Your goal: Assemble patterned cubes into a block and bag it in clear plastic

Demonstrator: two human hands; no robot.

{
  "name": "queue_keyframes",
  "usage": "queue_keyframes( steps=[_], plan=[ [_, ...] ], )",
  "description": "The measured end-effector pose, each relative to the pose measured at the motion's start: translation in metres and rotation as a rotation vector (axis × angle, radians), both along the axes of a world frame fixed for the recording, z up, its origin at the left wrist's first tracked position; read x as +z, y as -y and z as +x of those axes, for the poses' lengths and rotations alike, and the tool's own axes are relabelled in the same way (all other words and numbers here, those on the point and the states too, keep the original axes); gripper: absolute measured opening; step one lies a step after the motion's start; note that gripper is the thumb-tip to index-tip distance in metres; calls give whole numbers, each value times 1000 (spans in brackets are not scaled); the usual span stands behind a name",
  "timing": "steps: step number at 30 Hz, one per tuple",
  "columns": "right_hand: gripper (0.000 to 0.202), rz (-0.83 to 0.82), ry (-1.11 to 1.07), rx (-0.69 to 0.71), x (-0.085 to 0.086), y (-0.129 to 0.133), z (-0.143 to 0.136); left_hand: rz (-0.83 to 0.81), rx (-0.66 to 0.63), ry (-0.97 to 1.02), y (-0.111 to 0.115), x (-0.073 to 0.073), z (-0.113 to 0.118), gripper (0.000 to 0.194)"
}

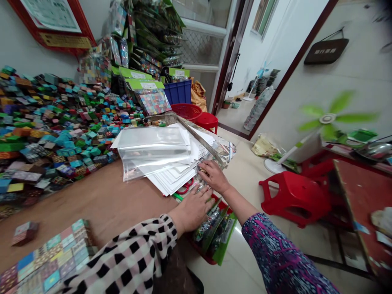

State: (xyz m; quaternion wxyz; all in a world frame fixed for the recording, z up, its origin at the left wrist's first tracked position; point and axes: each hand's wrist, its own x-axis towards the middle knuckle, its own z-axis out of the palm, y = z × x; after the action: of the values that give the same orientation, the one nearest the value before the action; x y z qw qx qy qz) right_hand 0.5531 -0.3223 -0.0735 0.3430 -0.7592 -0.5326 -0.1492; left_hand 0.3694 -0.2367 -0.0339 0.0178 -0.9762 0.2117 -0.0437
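Note:
My left hand, in a black-and-white checked sleeve, lies palm down at the table's edge, its fingers spread over crinkled clear plastic. Just above it my right hand, in a purple and blue sleeve, reaches to the same edge, fingers stretched out and slightly apart beside a long wooden strip. Neither hand visibly holds anything. Left of them are a stack of white sheets, clear plastic sleeves on top and red-handled scissors. A red basket with green-topped packets is below my hands.
Small patterned blocks are heaped on the brown table, with a block panel at the near left. Behind stand packed bags and a blue crate. A red stool and a green-bladed fan are at right.

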Motion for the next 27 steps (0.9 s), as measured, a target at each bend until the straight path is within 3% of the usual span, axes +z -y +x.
queue_keyframes(
  steps=[7, 13, 20, 27],
  plan=[
    [19, 26, 53, -15, 0, 0, 1, 9, 154, 93, 5, -11, 1, 35],
    [16, -70, 105, -2, 12, 0, 8, 19, 300, 127, 9, -24, 4, 46],
    [22, -206, 150, -23, 18, 2, 14, 65, 318, 109, 10, -29, 5, 58],
    [35, -189, 71, -144, 15, 7, 7, 103, 303, 91, 11, -25, 5, 64]
  ],
)
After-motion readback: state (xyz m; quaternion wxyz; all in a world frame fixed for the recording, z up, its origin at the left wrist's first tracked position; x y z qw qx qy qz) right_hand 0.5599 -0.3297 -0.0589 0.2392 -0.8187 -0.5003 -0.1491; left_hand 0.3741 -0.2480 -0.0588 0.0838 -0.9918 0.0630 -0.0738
